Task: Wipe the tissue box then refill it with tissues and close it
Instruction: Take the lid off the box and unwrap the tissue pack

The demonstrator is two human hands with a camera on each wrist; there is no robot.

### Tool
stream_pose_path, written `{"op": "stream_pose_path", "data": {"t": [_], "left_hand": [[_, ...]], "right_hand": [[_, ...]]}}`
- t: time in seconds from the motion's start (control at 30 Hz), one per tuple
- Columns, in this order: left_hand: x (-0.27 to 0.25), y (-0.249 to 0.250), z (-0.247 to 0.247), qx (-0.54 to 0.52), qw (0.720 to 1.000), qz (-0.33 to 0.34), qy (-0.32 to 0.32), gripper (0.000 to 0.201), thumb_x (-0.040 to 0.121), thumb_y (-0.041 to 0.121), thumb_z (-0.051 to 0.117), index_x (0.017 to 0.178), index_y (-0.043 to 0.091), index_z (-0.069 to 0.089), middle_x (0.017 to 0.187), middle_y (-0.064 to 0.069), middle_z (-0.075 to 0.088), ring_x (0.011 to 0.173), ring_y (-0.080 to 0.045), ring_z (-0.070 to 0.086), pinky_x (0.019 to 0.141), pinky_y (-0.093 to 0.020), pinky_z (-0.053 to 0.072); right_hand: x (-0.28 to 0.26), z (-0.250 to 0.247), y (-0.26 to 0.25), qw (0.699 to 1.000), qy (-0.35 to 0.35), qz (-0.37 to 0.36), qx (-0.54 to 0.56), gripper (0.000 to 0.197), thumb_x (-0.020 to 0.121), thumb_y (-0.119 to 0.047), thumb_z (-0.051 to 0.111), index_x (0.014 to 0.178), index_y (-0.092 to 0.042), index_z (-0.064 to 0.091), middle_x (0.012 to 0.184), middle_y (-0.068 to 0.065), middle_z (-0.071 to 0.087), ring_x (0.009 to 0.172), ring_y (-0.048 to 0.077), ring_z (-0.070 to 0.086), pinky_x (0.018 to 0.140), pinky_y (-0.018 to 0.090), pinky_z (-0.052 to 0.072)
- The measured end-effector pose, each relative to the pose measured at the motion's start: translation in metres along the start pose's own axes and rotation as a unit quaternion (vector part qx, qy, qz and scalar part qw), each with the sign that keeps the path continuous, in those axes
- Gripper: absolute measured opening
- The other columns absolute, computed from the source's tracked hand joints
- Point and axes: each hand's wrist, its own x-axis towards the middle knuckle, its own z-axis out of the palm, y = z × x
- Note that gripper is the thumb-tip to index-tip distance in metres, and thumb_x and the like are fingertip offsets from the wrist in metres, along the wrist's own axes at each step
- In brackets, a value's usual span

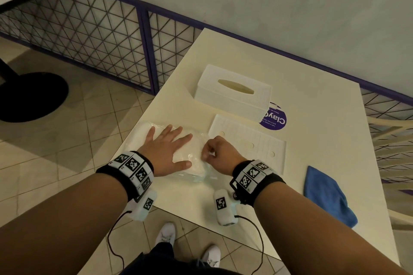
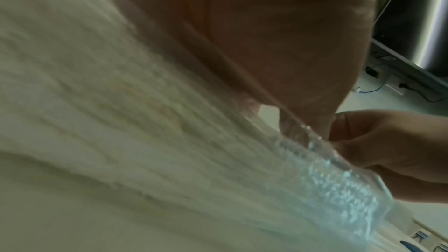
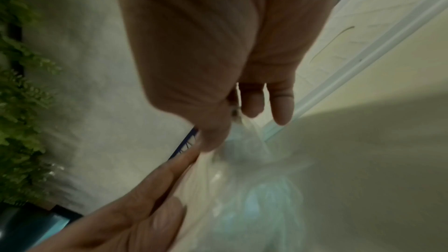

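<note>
Now left hand flat, fingers spread, pressing tissue pack; right hand fingers pinching its plastic wrapper.

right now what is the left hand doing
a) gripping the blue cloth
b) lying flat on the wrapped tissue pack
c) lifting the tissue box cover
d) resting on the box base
b: the left hand lies flat, fingers spread, on the plastic-wrapped tissue pack, while the right hand pinches the wrapper.
</note>
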Motion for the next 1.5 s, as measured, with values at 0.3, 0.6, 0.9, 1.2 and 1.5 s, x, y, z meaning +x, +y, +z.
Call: {"op": "stream_pose_path", "data": {"t": [0.3,0.6,0.9,1.2,1.5], "left_hand": [[-0.008,-0.009,-0.004,0.005,0.998,-0.029,0.051,0.078,0.078,0.080,0.025,0.146,0.047,0.002,0.159,0.010,0.007,0.145,-0.013,0.009,0.112,-0.048,0.012],[-0.010,-0.015,0.008,-0.016,0.999,-0.033,0.020,0.091,0.062,0.088,0.007,0.145,0.050,-0.004,0.160,0.009,0.001,0.147,-0.013,-0.005,0.115,-0.051,-0.002],[-0.010,-0.012,0.013,-0.021,0.999,-0.033,0.033,0.093,0.062,0.088,0.006,0.145,0.049,-0.004,0.160,0.007,0.001,0.147,-0.015,-0.004,0.115,-0.051,-0.002],[-0.011,-0.015,0.026,-0.098,0.988,-0.017,0.118,0.070,0.079,0.071,0.009,0.145,0.047,0.018,0.158,0.008,0.017,0.146,-0.013,0.003,0.113,-0.050,-0.002],[-0.011,-0.021,0.034,-0.164,0.968,-0.006,0.189,0.056,0.082,0.064,0.022,0.127,0.045,0.049,0.146,0.012,0.038,0.143,-0.013,0.018,0.112,-0.047,0.001]], "right_hand": [[-0.012,-0.002,0.029,0.995,0.019,0.089,0.030,0.016,0.084,-0.005,0.051,0.087,-0.019,0.058,0.081,-0.007,0.055,0.077,0.013,0.053,0.070,0.021,0.044],[-0.010,-0.010,0.057,0.971,0.116,0.201,-0.060,0.021,0.089,-0.022,0.053,0.107,-0.024,0.063,0.110,0.006,0.055,0.106,0.028,0.053,0.088,0.038,0.050],[-0.022,-0.032,0.073,0.955,0.143,0.258,-0.024,0.030,0.081,-0.010,0.053,0.103,-0.026,0.064,0.108,0.004,0.054,0.105,0.027,0.056,0.086,0.036,0.051],[0.004,-0.010,0.002,0.987,0.091,0.093,0.094,0.034,0.097,-0.012,0.040,0.126,-0.012,0.058,0.131,0.008,0.059,0.115,0.024,0.057,0.096,0.028,0.046],[0.014,-0.015,-0.010,0.973,0.126,0.092,0.171,0.028,0.086,-0.037,0.064,0.079,-0.011,0.063,0.075,-0.004,0.060,0.070,0.012,0.054,0.067,0.026,0.046]]}}
